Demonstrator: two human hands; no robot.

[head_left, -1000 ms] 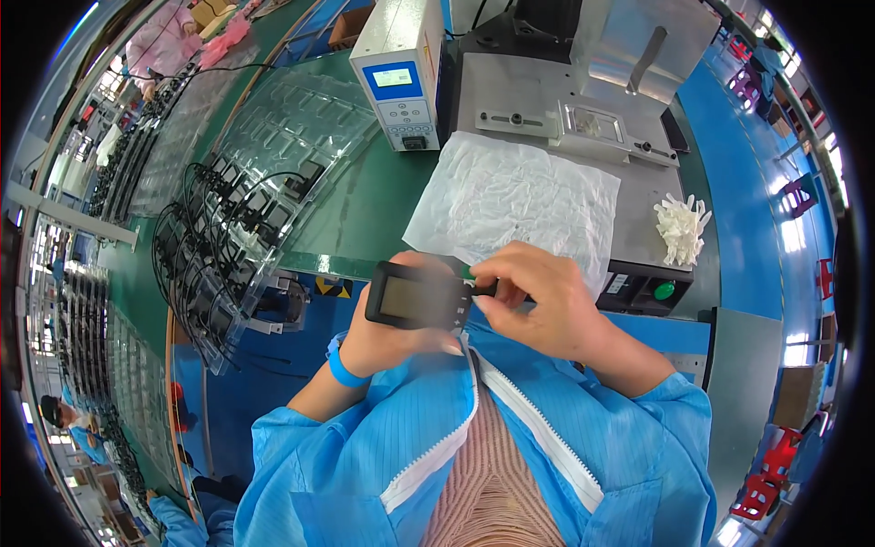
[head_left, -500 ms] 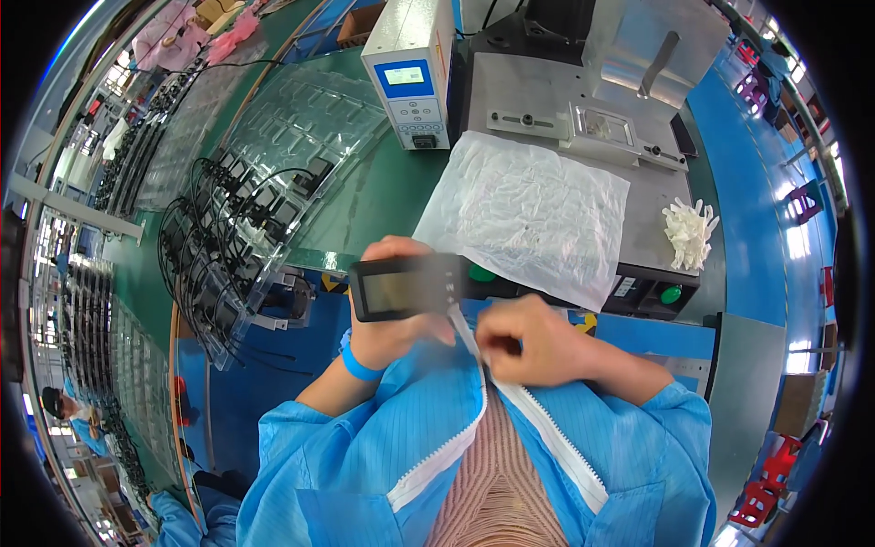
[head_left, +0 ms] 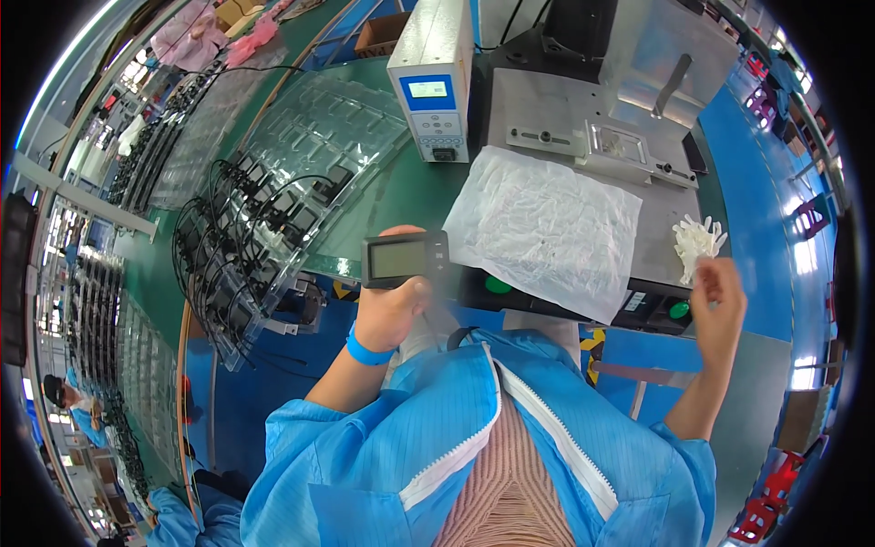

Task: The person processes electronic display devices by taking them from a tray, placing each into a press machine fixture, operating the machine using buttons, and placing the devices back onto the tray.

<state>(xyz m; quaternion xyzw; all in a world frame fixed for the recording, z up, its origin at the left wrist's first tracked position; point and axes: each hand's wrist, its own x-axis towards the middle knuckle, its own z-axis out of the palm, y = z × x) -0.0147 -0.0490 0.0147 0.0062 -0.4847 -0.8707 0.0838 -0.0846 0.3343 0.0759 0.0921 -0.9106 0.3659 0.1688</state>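
Note:
My left hand [head_left: 392,314], with a blue band at the wrist, is closed around a dark handheld device [head_left: 398,259] that has a small grey screen and buttons beside it. It holds the device over the green table's front edge. At the right, my right hand [head_left: 718,296] reaches out with loosely bent, parted fingers. Its fingertips are at the lower edge of a heap of white, finger-shaped pieces [head_left: 697,244] that look like finger cots. Nothing shows in that hand. Left of the heap lies a crumpled white sheet [head_left: 549,228].
Behind the sheet stand a metal fixture [head_left: 620,146] and a white control box [head_left: 434,87] with a lit display. Clear trays [head_left: 301,128] and black cabled parts [head_left: 239,210] cover the left side. Green buttons [head_left: 679,310] sit on the machine's front.
My right hand has moved from the jacket's zipper out to the white heap at the right. My left hand still holds the device, now slightly further right.

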